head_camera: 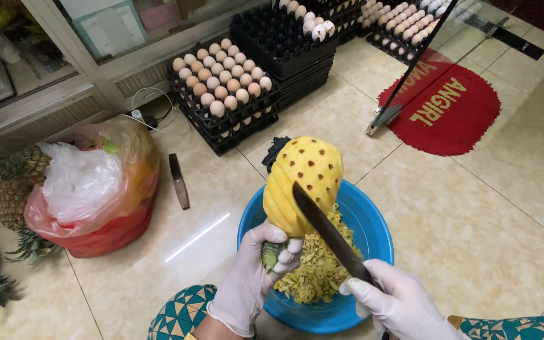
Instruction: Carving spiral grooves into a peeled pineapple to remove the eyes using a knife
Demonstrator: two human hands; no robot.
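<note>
A peeled yellow pineapple with brown eyes is held upright over a blue basin. My left hand, in a white glove, grips its green stem end from below. My right hand, also gloved, holds a long dark knife by the handle. The blade lies slantwise against the lower right side of the fruit. Yellow pineapple peelings fill the basin under it.
Black trays of eggs are stacked on the tiled floor behind. A red plastic bag and whole pineapples lie at left. Another knife rests on the floor. A red doormat lies at right.
</note>
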